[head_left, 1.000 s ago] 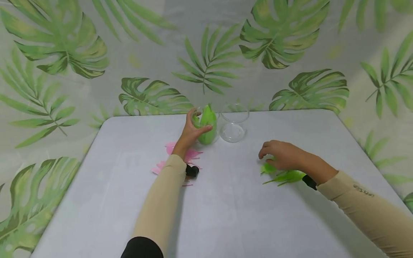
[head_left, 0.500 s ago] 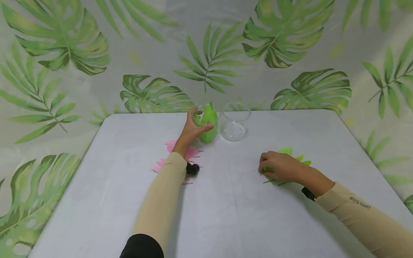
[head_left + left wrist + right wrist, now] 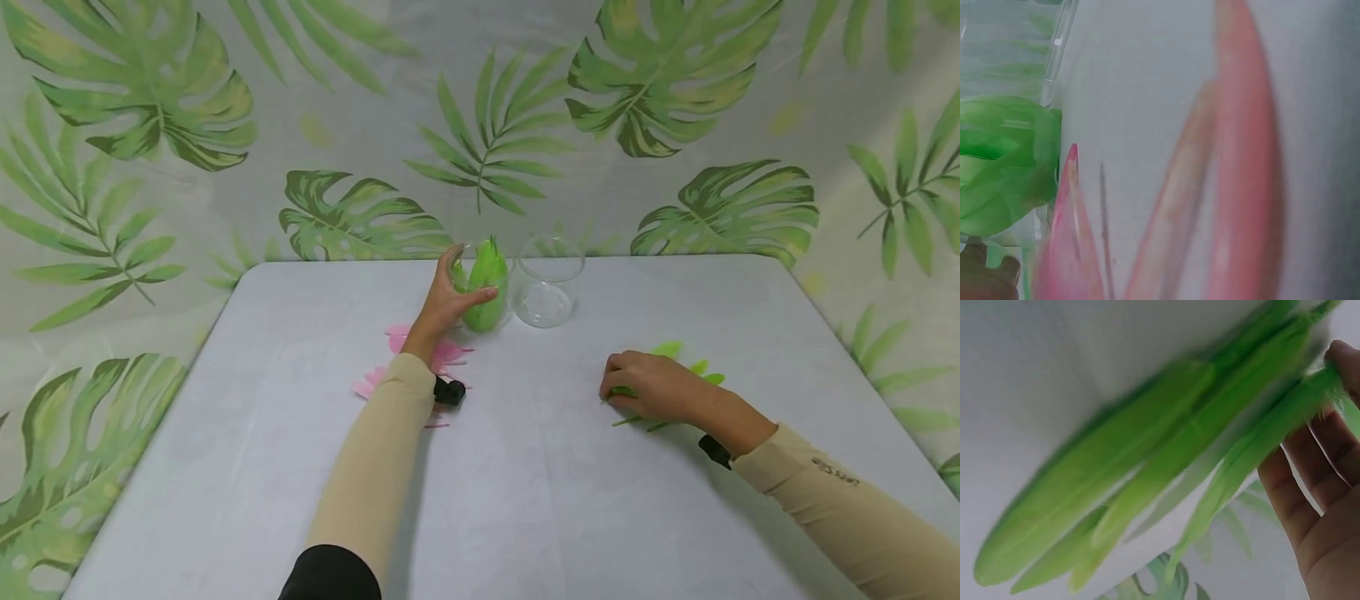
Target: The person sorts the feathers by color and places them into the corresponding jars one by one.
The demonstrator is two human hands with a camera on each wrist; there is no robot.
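My left hand [image 3: 444, 304] grips a clear glass jar [image 3: 511, 308] at the back of the table, thumb across its front and fingers round its far left side. Bright green feathers [image 3: 487, 287] stand upright inside. My right hand [image 3: 651, 385] is low over the table at the right, pinching a green feather [image 3: 1254, 440] near its fluffy quill end between thumb and fingertips. More green feathers [image 3: 1104, 469] lie alongside it on the table, partly under that hand in the head view.
A second glass jar [image 3: 545, 310] stands just right of the gripped one, with nothing inside. Pink feathers [image 3: 448, 353] lie on the white table [image 3: 555, 500] beneath my left forearm, close to the camera in the left wrist view. A leaf-print cloth [image 3: 360, 217] hangs behind.
My right hand has come down and closed its fingertips on a green feather, uncovering feather tips behind it. The left hand keeps its hold on the jar.
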